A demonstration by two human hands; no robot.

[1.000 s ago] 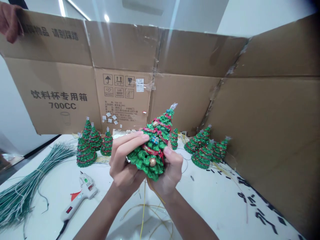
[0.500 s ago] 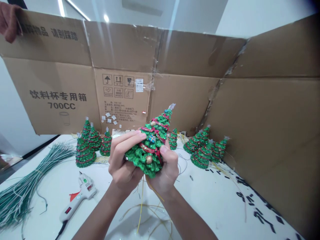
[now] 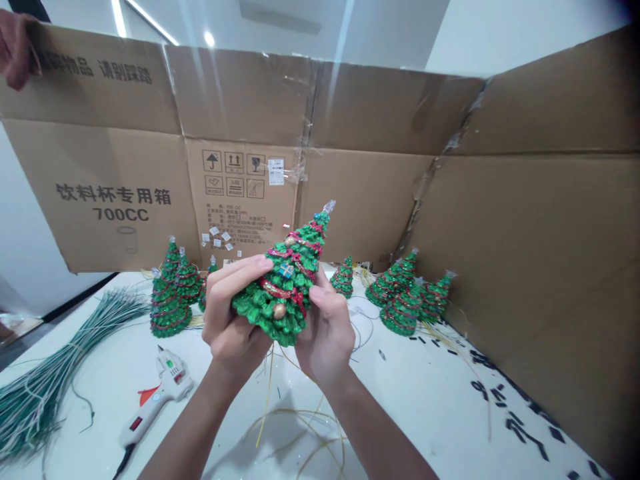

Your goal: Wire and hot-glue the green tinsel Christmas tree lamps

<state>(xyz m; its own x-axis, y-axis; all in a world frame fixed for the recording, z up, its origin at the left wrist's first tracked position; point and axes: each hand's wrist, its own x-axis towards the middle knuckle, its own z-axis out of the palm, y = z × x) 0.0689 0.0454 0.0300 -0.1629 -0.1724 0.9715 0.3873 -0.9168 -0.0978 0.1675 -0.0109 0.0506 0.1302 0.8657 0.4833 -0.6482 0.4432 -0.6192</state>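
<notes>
Above a white worktable (image 3: 425,393), we hold a glittery green Christmas tree figure (image 3: 285,287) in the air, tilted so that its tip leans up and to the right. Our left hand (image 3: 233,313) curls around its lower left side, with the fingers lying across the bushy lower branches. Our right hand (image 3: 327,340) cups the lower right side, with the thumb pressed into the green. Both hands are closed on the tree, one on each side, and their palms sit close together beneath it. Its surface carries a red tinsel garland (image 3: 283,290), a gold bauble (image 3: 279,311), a small blue gift-box ornament (image 3: 286,270) and a silvery tip (image 3: 329,207). Thin straw-coloured strands (image 3: 300,427) lie on the table below our wrists. Just beyond our right hand stands a small finished-looking tree (image 3: 343,280). Further left is a cluster of similar trees (image 3: 167,300), and further right another cluster (image 3: 400,300). At the lower left, a white hot glue gun (image 3: 170,383) lies on its side near a long bundle of green wire stems (image 3: 50,393). Black scraps (image 3: 520,427) are scattered along the right side of the table. Behind everything stands a flattened brown cardboard carton (image 3: 240,100), printed with Chinese characters, "700CC" and handling symbols. Another person's hand (image 3: 15,50) grips its upper left edge.
</notes>
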